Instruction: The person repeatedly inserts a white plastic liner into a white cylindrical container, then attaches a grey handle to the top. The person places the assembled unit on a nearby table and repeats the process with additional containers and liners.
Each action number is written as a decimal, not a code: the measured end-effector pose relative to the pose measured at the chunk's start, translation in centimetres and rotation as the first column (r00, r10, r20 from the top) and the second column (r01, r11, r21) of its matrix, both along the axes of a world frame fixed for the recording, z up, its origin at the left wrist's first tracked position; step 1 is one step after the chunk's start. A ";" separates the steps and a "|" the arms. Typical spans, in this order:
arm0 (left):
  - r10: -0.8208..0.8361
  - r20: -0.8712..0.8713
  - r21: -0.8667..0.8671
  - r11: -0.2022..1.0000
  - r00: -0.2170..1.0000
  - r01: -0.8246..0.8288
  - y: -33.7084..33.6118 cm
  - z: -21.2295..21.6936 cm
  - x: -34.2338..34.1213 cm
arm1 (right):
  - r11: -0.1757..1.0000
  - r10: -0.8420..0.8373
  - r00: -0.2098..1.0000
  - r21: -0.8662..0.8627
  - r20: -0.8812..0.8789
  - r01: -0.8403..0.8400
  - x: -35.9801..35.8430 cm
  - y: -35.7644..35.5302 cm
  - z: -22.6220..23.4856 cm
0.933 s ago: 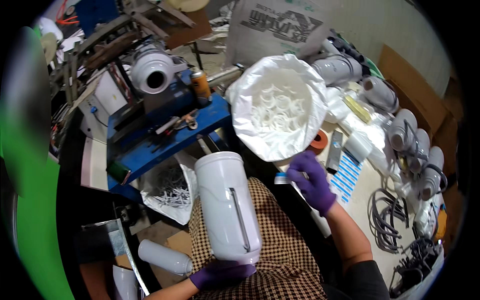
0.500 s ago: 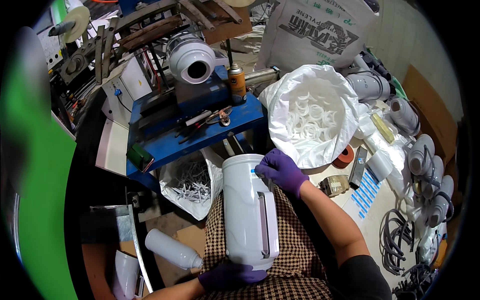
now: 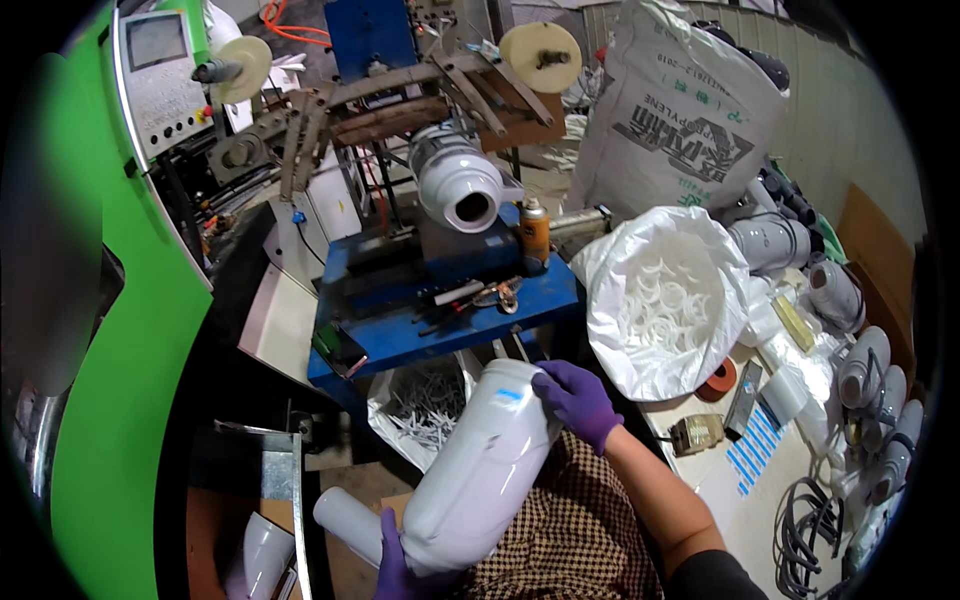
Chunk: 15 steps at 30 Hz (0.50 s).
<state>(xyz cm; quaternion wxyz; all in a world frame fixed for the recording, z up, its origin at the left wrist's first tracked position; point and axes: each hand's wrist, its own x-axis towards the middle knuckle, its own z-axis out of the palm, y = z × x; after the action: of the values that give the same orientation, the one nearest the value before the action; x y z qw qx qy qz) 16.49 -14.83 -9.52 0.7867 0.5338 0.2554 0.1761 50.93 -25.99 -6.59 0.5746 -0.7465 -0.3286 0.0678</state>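
Observation:
A glossy pale-grey plastic jug (image 3: 475, 470) leans over my lap, its upper end tilted to the right. A small blue sticker (image 3: 509, 396) shows near that upper end. My right hand (image 3: 580, 405), in a purple glove, grips the jug at its upper rim. Cupped round the lower end is my left hand (image 3: 400, 562), also purple-gloved, its thumb up along the side and its other fingers mostly hidden beneath. The jug's handle is out of sight on the turned-away side. A similar grey vessel (image 3: 455, 185) rests on a blue bench (image 3: 490, 325) ahead.
White rings fill an open white sack (image 3: 600, 300) at the right. Beside it lie a tape roll (image 3: 697, 434) and a sheet of blue stickers (image 3: 757, 450). A spray can (image 3: 535, 240) stands on the bench. A grey cylinder (image 3: 345, 520) lies left of the jug.
The jug has gone from upright to tilted and turned, so its handle no longer shows and its sticker faces up. My left hand has shifted round its base. The view has swung left and up.

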 end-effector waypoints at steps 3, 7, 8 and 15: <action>0.018 -0.140 0.169 0.986 0.990 0.006 0.1 -0.2 -2.2 | 0.994 0.079 0.882 -0.107 0.465 -0.033 2.5 5.1 5.6; 0.212 0.159 0.231 0.942 0.964 -0.245 0.3 -1.7 -3.6 | 0.834 0.039 0.777 -0.449 0.629 0.322 9.7 12.3 12.4; 0.220 0.223 0.246 0.930 0.950 -0.273 0.6 -0.8 -2.9 | 0.874 -0.004 0.735 -0.355 0.678 0.332 10.9 13.2 12.6; 0.409 0.353 0.390 0.753 0.841 -0.530 7.4 6.3 0.5 | 0.943 -0.328 0.361 0.326 0.873 0.069 -0.1 -5.0 9.6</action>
<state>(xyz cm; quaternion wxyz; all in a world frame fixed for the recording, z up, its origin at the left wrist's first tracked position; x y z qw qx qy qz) 16.97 -7.45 -3.17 0.5866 0.6008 0.2318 0.4911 50.80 -30.97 3.05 0.3836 -0.6194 -0.5028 -0.4651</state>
